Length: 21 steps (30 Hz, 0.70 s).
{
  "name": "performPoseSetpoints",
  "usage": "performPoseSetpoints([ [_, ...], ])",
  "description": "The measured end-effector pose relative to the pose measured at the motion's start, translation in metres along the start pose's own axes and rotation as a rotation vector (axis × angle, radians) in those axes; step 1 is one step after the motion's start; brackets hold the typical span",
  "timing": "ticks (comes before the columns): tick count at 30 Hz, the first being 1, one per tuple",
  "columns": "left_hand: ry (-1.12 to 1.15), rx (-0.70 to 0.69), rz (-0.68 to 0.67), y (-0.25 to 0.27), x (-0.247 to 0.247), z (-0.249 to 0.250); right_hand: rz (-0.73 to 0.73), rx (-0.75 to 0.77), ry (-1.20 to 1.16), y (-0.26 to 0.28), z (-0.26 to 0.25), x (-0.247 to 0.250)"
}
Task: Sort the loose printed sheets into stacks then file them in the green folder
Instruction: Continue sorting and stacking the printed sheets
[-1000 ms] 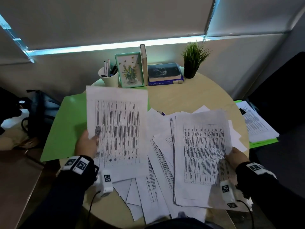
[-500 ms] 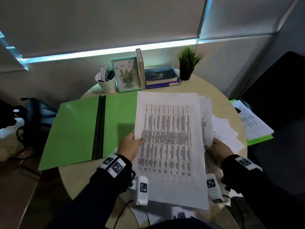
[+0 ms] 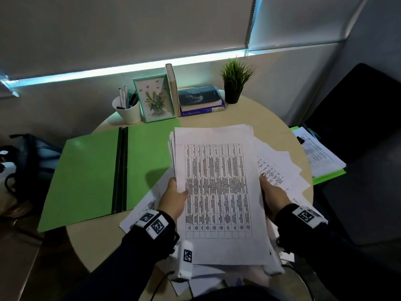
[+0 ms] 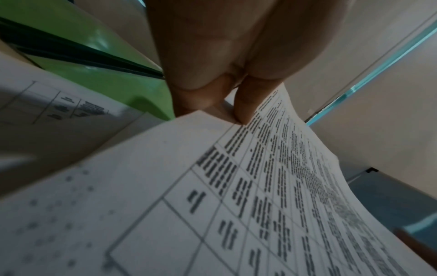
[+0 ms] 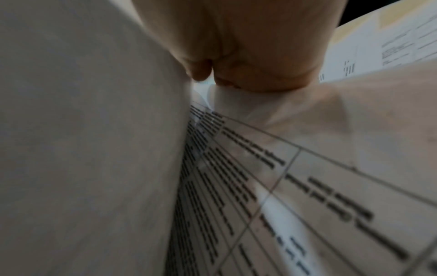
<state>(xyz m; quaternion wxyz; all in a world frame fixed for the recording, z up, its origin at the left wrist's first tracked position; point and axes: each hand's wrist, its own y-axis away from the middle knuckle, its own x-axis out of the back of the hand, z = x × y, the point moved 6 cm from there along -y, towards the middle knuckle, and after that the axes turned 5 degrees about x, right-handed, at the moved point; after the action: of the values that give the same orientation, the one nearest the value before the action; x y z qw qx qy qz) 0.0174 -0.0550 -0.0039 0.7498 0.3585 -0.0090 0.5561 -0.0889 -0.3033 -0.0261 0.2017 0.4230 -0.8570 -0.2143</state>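
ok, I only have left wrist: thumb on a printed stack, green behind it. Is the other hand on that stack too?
Observer: Yes. Head view shows the right hand holding the stack's right edge, and the left hand holding the left edge.
Operator: Filing spot ready?
Observer: The green folder lies open and flat on the table, left of the stack.
Operator: Anything unsorted?
Observer: Loose sheets lie spread under the stack, out to its right.

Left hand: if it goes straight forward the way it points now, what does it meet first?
Probably the green folder. The left hand grips the stack of sheets and points away from the person, over the folder's right flap. Height above it is unclear, so it might pass over.
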Motion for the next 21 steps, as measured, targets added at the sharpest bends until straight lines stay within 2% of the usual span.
performPoseSetpoints([
  [2,-0.029,-0.017,0.009,0.000,-0.004,0.000,0.011,-0.001,-0.013,-0.004,0.003,0.007],
  [4,-0.052,-0.019,0.019,0.001,-0.010,0.001,-0.122,0.022,0.025,-0.005,0.006,0.000],
  [6,-0.061,-0.004,0.024,0.001,-0.016,0.001,-0.179,0.109,0.207,-0.015,0.012,0.003],
  [8,-0.066,0.004,0.010,-0.002,-0.024,0.001,-0.152,0.124,0.344,-0.024,0.015,0.012],
  [13,-0.009,0.005,-0.069,-0.012,-0.051,0.000,-0.049,0.093,0.482,-0.053,0.025,0.051],
  [15,-0.022,0.034,-0.022,-0.023,-0.053,-0.005,-0.017,0.065,0.476,-0.068,0.031,0.072],
  [19,-0.135,0.159,0.216,-0.045,-0.032,-0.023,0.027,0.010,0.474,-0.099,0.041,0.116],
  [21,-0.101,0.248,0.241,-0.050,-0.027,-0.034,0.035,-0.015,0.469,-0.110,0.045,0.132],
])
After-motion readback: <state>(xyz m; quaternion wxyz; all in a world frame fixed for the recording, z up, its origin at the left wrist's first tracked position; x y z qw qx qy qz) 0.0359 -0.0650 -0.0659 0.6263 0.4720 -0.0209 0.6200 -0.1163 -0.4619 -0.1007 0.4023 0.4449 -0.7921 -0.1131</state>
